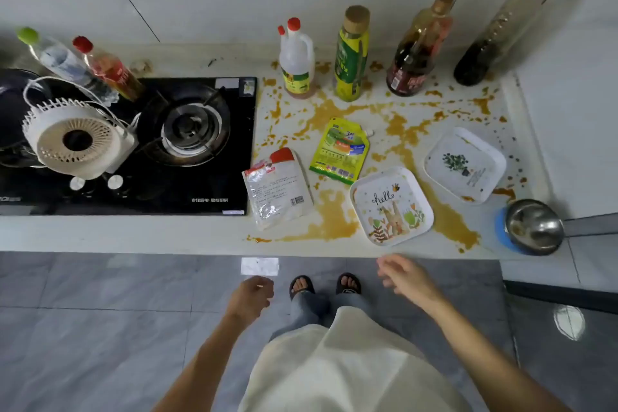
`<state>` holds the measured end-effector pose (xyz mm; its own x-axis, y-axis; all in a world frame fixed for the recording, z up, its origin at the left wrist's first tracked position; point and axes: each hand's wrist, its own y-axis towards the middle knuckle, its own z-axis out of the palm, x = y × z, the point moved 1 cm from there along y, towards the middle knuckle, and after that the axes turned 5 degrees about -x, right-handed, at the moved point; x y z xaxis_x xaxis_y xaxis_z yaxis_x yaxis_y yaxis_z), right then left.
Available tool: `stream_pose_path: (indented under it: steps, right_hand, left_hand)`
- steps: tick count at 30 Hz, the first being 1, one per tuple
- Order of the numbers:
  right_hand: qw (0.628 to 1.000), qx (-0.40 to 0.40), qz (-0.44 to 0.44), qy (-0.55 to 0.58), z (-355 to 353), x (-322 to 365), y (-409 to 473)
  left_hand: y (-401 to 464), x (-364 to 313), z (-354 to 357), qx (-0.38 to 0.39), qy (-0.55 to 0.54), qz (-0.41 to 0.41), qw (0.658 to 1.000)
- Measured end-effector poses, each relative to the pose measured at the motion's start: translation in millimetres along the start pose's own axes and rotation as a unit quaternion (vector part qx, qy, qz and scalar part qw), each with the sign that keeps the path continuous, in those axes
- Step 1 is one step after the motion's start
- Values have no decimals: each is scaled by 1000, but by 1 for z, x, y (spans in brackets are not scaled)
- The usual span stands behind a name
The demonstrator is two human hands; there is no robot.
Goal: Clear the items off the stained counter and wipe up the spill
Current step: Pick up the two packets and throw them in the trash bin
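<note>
A: What sits in the orange-brown sauce spill point(337, 211) on the white stone counter point(167, 231)?

B: At the centre, two flat pouches: a green-and-yellow spouted plastic refill pouch point(341, 150) and, at its eight o'clock, a clear-and-red sealed food packet point(277, 189). Both look light, soft and floppy, so I'd pinch them by a dry top edge; the undersides are probably sticky.

A: And the trays?

B: A white square "hello" plastic tray point(391, 206) at five o'clock from the green pouch, and a white square plant-print tray point(465, 164) at three o'clock. Stiff and light; lift by the rim, level.

A: The bottles?

B: Along the wall at twelve o'clock: a white two-capped vinegar jug point(297, 60), a yellow-green bottle with a tan cap point(351, 53), a tall amber-and-dark sauce bottle point(418, 50) and a clear red-capped bottle, dark at its base point(495, 33). Heavier, possibly slick; grip round the body.

A: The hands?

B: The left hand point(249, 299) hangs loosely curled, holding nothing. The right hand point(406, 274) is relaxed and spread, empty, just below the counter edge. A steel ladle point(531, 227) rests at four o'clock; the black gas hob point(187, 140) lies at nine.
</note>
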<state>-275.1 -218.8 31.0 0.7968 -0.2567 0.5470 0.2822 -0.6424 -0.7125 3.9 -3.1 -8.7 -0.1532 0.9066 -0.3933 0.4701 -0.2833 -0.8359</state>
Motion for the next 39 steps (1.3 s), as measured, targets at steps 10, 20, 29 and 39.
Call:
stream_pose_path:
  steps: [10, 20, 29, 39]
  right_hand:
    - [982, -147, -57, 104, -42, 156, 98]
    - [972, -235, 27, 1, -27, 195, 182]
    - [964, -253, 46, -68, -16, 196, 197]
    - [972, -232, 15, 43, -17, 189, 208]
  left_hand:
    - [25, -110, -45, -169, -64, 83, 980]
    - [47, -154, -27, -252, -6, 13, 968]
    - [45, -166, 5, -317, 48, 19, 947]
    - [50, -178, 7, -313, 67, 18, 947]
